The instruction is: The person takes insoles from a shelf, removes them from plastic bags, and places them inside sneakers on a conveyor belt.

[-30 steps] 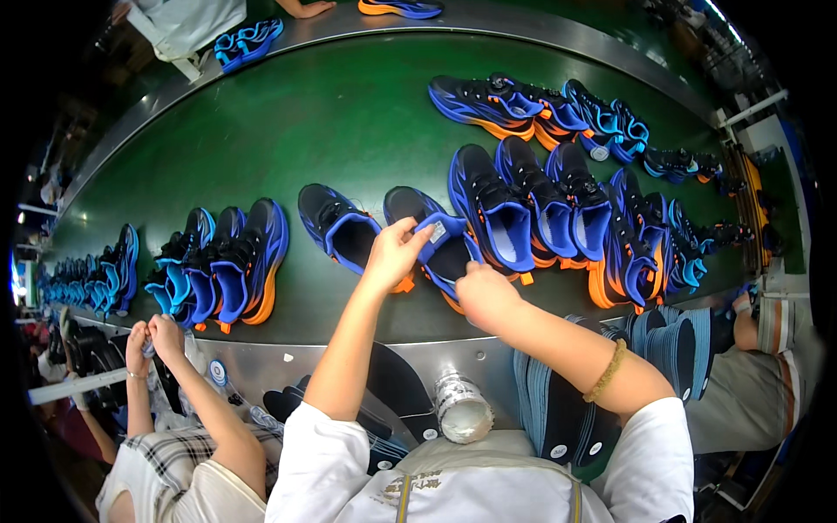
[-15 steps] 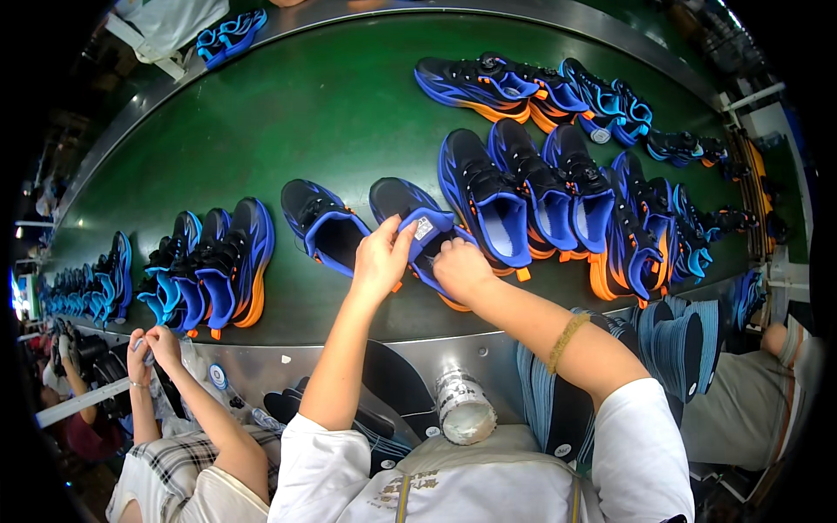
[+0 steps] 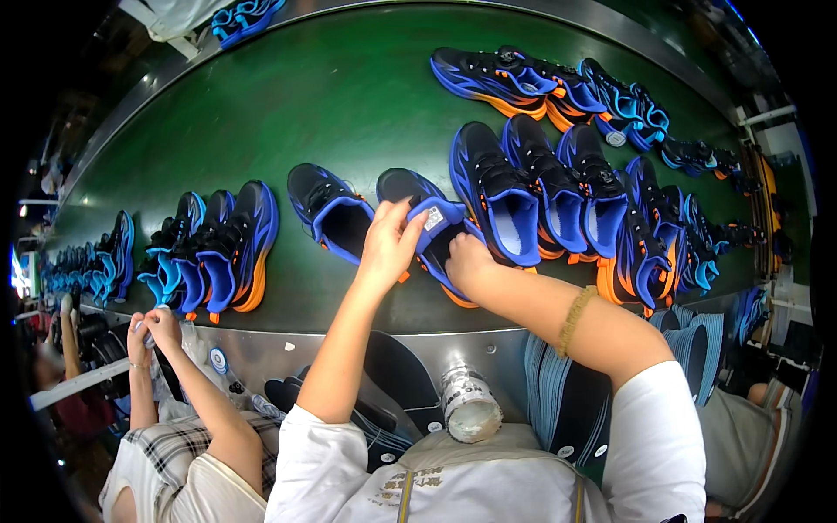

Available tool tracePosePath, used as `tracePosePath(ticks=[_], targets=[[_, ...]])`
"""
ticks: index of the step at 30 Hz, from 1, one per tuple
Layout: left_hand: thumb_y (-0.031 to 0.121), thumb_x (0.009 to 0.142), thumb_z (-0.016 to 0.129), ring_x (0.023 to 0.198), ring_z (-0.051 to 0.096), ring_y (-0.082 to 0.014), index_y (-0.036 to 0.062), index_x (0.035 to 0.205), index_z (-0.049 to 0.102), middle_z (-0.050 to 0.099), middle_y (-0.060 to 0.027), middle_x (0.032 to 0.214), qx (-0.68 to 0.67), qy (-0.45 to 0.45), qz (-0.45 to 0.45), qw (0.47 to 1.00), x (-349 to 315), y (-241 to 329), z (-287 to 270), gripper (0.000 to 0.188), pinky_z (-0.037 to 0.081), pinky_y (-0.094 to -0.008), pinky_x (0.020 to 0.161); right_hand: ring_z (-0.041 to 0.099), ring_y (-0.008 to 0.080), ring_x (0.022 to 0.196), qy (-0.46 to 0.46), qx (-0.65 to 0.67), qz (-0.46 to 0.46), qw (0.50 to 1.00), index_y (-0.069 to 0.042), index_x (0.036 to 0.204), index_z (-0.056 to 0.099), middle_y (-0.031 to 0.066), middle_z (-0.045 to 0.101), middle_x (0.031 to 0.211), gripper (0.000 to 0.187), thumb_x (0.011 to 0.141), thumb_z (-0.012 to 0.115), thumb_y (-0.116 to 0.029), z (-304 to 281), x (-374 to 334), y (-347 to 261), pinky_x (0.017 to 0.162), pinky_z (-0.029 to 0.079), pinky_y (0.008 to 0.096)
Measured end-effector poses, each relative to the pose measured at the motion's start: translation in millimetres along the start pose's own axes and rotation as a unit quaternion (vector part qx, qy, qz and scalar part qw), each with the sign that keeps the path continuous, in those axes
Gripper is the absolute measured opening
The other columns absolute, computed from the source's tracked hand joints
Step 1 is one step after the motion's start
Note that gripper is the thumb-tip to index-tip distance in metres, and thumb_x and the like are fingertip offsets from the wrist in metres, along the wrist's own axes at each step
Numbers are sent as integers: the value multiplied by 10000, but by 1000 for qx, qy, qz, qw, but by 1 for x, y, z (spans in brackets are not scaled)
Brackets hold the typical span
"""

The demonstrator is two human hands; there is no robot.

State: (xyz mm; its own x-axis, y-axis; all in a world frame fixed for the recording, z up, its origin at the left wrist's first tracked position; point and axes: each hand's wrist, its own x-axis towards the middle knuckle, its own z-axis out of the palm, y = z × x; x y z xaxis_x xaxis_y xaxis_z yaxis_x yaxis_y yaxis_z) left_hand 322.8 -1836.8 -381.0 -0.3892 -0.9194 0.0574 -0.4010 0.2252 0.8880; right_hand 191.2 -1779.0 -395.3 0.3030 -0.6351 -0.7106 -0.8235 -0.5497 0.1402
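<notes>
A: The left hand pinches the blue tongue of the shoe, fingers closed on it; the right hand curls closed on the shoe's near opening.

B: Where does the shoe lie?

A: On the green belt, just beyond both hands, between 1 single shoe on the left and a row of 3 shoes on the right.

B: Its long axis?

A: It runs from the person's edge up and leftward. The toe points away, the heel sits under the right hand. Both hands are on it; neither is nearer.
</notes>
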Motion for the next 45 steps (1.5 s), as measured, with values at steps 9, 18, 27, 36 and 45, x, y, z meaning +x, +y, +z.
tracePosePath(ticks=[9,18,27,36,45], targets=[[53,697,648,798,528,-382,-16,974,418,415,-212,1019,190,-54,171,965,0,2,5,366,465,-404,670,547,216,998,-151,212,-100,960,1,935,647,159,629,924,418,811,369,-286,-56,-59,14,1075,61,393],[49,721,536,681,564,-312,-3,854,414,450,-177,866,251,-78,177,948,-12,12,9,188,474,-397,577,410,385,1141,311,270,72,909,5,1014,568,293,399,1213,360,737,618,-220,25,-126,-22,1012,218,507],[139,692,573,665,592,-244,57,780,616,584,-119,890,372,-26,209,904,3,8,-29,128,474,-350,574,468,388,1090,246,486,-5,838,-20,991,557,302,490,1109,277,790,568,-209,11,-95,-24,994,278,469],[-28,718,452,878,559,-275,0,657,440,547,-235,978,-521,206,-77,825,49,29,-117,68,469,-291,676,468,314,974,431,324,192,820,-73,1012,558,131,479,1066,398,647,691,-163,11,-229,-28,842,361,440],[315,771,601,727,584,-374,133,1293,338,421,-213,1094,201,-83,100,971,30,78,62,613,490,-406,655,435,367,991,235,473,480,701,-35,853,494,194,446,1077,542,554,787,-379,83,-336,-121,817,359,440]])
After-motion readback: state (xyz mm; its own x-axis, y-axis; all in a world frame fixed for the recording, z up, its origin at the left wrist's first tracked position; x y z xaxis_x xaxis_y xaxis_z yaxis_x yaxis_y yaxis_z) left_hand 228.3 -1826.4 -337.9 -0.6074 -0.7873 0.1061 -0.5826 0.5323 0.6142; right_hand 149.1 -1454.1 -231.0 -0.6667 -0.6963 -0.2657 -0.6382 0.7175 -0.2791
